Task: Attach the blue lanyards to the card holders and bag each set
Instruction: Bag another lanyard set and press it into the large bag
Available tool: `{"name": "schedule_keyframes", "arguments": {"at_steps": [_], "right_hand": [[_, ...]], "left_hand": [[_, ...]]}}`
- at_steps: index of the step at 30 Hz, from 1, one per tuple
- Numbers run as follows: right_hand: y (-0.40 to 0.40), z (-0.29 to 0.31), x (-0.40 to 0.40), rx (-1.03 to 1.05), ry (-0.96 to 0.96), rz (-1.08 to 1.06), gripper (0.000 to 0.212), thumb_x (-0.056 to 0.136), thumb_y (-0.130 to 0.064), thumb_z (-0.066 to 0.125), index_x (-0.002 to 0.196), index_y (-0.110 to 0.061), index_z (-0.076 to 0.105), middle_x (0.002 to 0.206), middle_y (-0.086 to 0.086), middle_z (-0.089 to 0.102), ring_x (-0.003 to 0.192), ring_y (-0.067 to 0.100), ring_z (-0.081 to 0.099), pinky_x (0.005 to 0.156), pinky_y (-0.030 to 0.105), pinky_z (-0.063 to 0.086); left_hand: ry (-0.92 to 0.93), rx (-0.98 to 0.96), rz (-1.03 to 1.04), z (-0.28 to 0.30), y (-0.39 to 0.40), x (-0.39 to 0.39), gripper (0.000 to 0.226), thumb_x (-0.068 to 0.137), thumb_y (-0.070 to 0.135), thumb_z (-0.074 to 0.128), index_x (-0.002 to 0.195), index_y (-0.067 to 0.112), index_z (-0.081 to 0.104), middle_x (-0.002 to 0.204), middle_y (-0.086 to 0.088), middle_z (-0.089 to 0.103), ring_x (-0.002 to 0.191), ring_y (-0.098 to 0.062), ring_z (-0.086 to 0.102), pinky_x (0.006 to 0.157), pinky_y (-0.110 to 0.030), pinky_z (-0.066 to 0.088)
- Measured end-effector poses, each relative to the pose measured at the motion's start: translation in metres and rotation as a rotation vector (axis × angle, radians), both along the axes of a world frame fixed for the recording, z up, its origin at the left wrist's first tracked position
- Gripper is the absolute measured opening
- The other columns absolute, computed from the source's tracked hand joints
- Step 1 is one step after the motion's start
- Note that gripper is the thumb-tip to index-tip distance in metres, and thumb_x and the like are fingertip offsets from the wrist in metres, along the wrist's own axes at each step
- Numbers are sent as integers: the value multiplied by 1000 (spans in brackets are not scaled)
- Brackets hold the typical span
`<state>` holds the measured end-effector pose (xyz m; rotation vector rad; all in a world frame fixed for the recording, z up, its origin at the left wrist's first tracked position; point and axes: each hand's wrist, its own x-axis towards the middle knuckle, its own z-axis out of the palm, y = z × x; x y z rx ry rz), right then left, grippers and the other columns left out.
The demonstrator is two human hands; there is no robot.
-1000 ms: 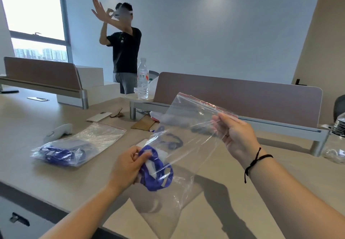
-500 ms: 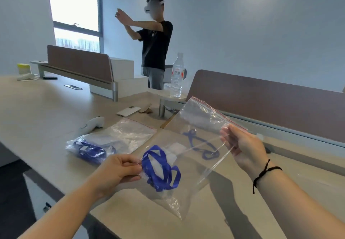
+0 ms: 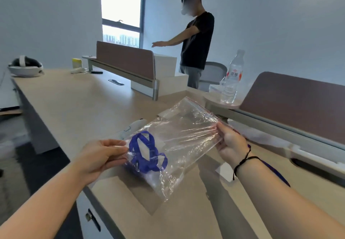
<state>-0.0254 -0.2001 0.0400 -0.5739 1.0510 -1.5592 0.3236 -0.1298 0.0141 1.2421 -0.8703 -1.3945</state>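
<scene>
I hold a clear zip bag (image 3: 179, 141) with a red seal strip in the air over the table's front edge. Inside it, at the lower left end, lies a coiled blue lanyard (image 3: 144, 153) with a clear card holder. My left hand (image 3: 101, 157) pinches the bag's left edge beside the lanyard. My right hand (image 3: 230, 141) grips the bag's right side near the seal. Another blue lanyard (image 3: 276, 171) shows on the table under my right forearm.
A white controller (image 3: 133, 126) lies on the wooden table (image 3: 78, 104) behind the bag. A water bottle (image 3: 232, 78) stands by the brown divider (image 3: 298, 104). A person (image 3: 196, 41) stands behind the desks. A white headset (image 3: 25, 66) sits far left.
The view has swung left. The bag has been turned flatter and lower between my hands, with the lanyard now at its left end. The person behind has lowered an arm.
</scene>
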Motion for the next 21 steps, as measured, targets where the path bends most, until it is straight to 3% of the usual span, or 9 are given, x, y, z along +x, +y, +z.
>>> {"name": "schedule_keyframes", "arguments": {"at_steps": [4, 6, 9, 11, 13, 16, 19, 21], "right_hand": [[-44, -19, 31, 95, 9, 16, 6, 95, -8, 65, 94, -2, 68, 77, 8, 70, 62, 18, 68, 50, 27, 57], [-59, -28, 44, 134, 45, 11, 7, 95, -5, 64, 98, 0, 67, 79, 11, 68, 63, 21, 66, 50, 30, 56], [-75, -48, 54, 200, 152, -25, 7, 92, 0, 63, 95, 3, 68, 74, 13, 67, 61, 22, 62, 54, 31, 53], [-81, -62, 54, 232, 231, -48, 7, 86, -3, 69, 88, 3, 69, 74, 14, 70, 67, 24, 64, 68, 35, 55], [-90, -77, 48, 233, 301, -74, 34, 71, -21, 83, 97, -1, 71, 94, 16, 75, 87, 28, 70, 84, 42, 58], [-107, -92, 33, 194, 317, -94, 84, 53, -35, 93, 126, -8, 61, 113, 14, 70, 103, 34, 67, 93, 51, 56], [-72, -52, 50, 212, 444, -164, 75, 79, -22, 83, 143, -13, 45, 131, 12, 57, 116, 32, 58, 100, 47, 51], [-58, -41, 52, 170, 765, -198, 65, 89, -20, 73, 145, -15, 41, 142, 10, 48, 124, 29, 51, 99, 38, 46]], "left_hand": [[3, 27, 96, -8, -20, 23, 24, 87, -3, 70, 110, 0, 64, 82, -18, 77, 68, -22, 75, 61, -31, 64], [-72, 24, 112, -11, -26, 28, 24, 87, -2, 71, 109, 1, 64, 81, -18, 77, 67, -21, 75, 62, -30, 64], [-348, -16, 146, -16, -36, 30, 30, 84, 4, 77, 111, 7, 66, 87, -16, 77, 72, -23, 75, 72, -37, 64], [-705, -101, 171, -16, -40, 29, 40, 80, 21, 81, 116, 17, 65, 98, -5, 75, 85, -22, 73, 84, -40, 59], [-1021, -217, 171, -11, -38, 21, 56, 78, 40, 80, 128, 27, 59, 119, 1, 67, 109, -22, 63, 92, -35, 48], [-1216, -454, 65, 2, -30, -5, 56, 87, 56, 67, 138, 37, 53, 150, 8, 49, 140, -19, 40, 112, -35, 33], [-1446, -436, -284, -3, -32, -32, 67, 89, 78, 39, 148, 47, 37, 166, 15, 18, 155, -16, 10, 126, -42, 9], [-1513, -364, -439, -12, -34, -42, 73, 85, 85, 27, 149, 51, 29, 166, 17, 13, 156, -19, 3, 126, -48, 4]]}}
